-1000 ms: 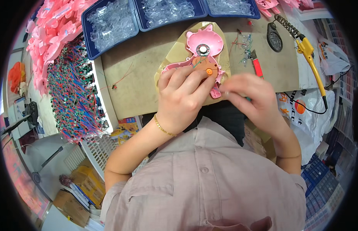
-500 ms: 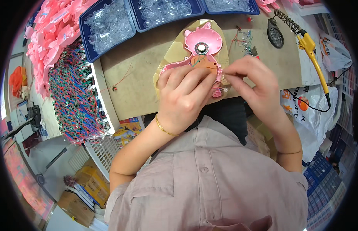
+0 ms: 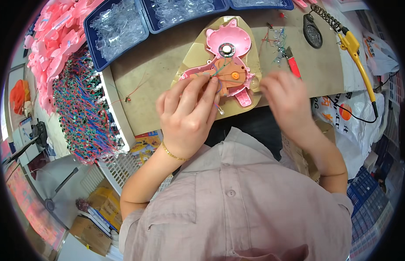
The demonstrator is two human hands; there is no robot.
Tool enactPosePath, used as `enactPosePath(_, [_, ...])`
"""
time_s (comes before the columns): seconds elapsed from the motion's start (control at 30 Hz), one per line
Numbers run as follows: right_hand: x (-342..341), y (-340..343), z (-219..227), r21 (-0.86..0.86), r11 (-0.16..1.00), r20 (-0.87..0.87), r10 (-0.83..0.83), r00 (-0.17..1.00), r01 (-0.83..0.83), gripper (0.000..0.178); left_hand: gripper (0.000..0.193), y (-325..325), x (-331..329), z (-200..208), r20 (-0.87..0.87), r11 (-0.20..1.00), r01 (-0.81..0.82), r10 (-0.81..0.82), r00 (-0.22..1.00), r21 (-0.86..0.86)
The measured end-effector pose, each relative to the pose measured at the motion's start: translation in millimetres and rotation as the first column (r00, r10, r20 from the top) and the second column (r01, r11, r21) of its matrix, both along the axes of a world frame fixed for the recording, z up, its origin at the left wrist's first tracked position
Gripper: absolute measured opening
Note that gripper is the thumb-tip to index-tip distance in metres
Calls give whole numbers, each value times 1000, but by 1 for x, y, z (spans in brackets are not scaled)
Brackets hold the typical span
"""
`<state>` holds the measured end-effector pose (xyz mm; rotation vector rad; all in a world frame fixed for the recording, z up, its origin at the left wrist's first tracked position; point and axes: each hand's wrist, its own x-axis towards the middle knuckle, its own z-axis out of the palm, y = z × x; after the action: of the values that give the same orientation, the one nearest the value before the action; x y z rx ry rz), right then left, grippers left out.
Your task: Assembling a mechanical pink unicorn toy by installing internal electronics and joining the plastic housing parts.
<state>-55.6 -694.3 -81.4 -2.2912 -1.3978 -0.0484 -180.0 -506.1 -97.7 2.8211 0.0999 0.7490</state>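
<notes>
A pink animal-shaped toy shell half [image 3: 237, 37] lies open side up in a tan jig [image 3: 193, 54]. A round black-rimmed speaker with a white centre [image 3: 227, 50] sits in its head. An orange-brown panel [image 3: 228, 79] with an orange round part [image 3: 235, 75] fills the body. My left hand [image 3: 189, 111] rests over the body's left side, fingertips pinched on thin coloured wires [image 3: 217, 71]. Below those fingertips hangs a small clear LED [image 3: 221, 111]. My right hand [image 3: 286, 95] hovers right of the shell, fingers curled and motion-blurred; whether it holds anything is hidden.
Blue bins [image 3: 146, 21] of clear plastic parts line the back. Pink shells [image 3: 59, 39] and wired circuit parts [image 3: 85, 108] are heaped at left. A red-handled cutter [image 3: 294, 66], loose wires [image 3: 278, 43] and a yellow soldering iron [image 3: 352, 45] are at right.
My left hand has slid left, uncovering more of the panel, its orange round part and the shell's leg. My right hand has drawn slightly away from the shell, exposing more of the red-handled cutter.
</notes>
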Motion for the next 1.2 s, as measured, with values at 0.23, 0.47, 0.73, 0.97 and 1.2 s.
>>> enactPosePath(0.23, [-28, -14, -1, -128, 973, -597, -229, 769, 190, 13, 32, 5, 7, -2, 5, 959, 278, -278, 960, -54])
enactPosePath(0.47, [10, 28, -3, 104, 994, -68, -30, 997, 37, 11, 28, 3, 4, 7, -59, 942, 311, -306, 950, 128])
enactPosePath(0.73, [15, 19, -1, 133, 991, -220, 51, 974, -22, 15, 27, -2, 7, 8, -95, 925, 322, -309, 946, 203])
enactPosePath(0.97, [12, 21, -10, 130, 990, -254, -16, 967, 51, 17, 24, -4, 8, 2, -55, 940, 287, -282, 958, 187])
enactPosePath(1.2, [8, 18, -12, 137, 981, 191, 109, 976, -136, 22, 37, -5, 3, 0, -119, 949, 269, -252, 960, 162])
